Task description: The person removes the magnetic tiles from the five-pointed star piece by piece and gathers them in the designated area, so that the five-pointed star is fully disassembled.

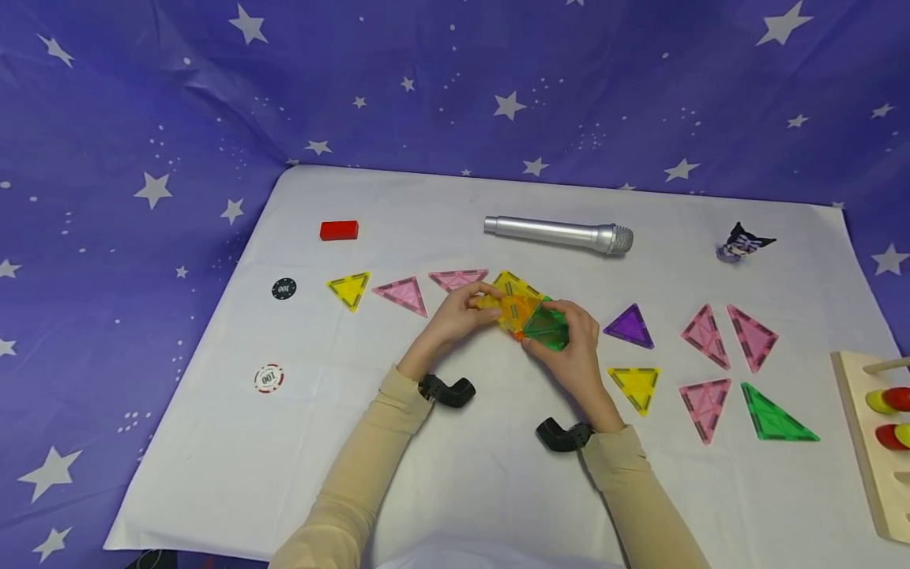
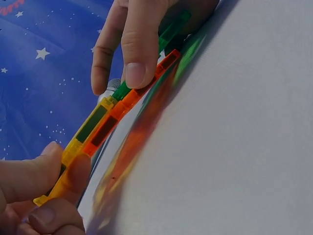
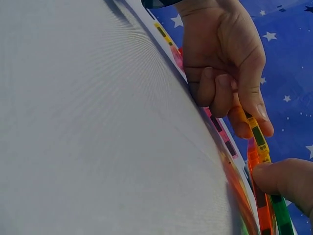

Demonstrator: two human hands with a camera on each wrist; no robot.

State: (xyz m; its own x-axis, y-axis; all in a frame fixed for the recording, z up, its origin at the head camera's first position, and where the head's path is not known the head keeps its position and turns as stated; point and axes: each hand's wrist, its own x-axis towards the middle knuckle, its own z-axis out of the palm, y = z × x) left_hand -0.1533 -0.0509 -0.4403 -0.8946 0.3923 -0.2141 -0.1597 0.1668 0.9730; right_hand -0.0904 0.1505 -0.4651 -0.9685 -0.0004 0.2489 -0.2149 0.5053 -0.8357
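Note:
A joined set of translucent magnetic tiles is held between both hands in the head view. It includes a yellow tile, an orange tile and a green tile. My left hand pinches a yellow triangle at the set's left end between thumb and fingers. On the right side, my right hand grips the green and orange part, its thumb lying on the orange tile's edge. In the left wrist view the tiles lean edge-on close over the white cloth, casting coloured light on it.
Pink triangles and a yellow one lie left. Purple, yellow, several pink and green triangles lie right. Behind are a silver microphone, red block and small figure. A wooden board stands far right.

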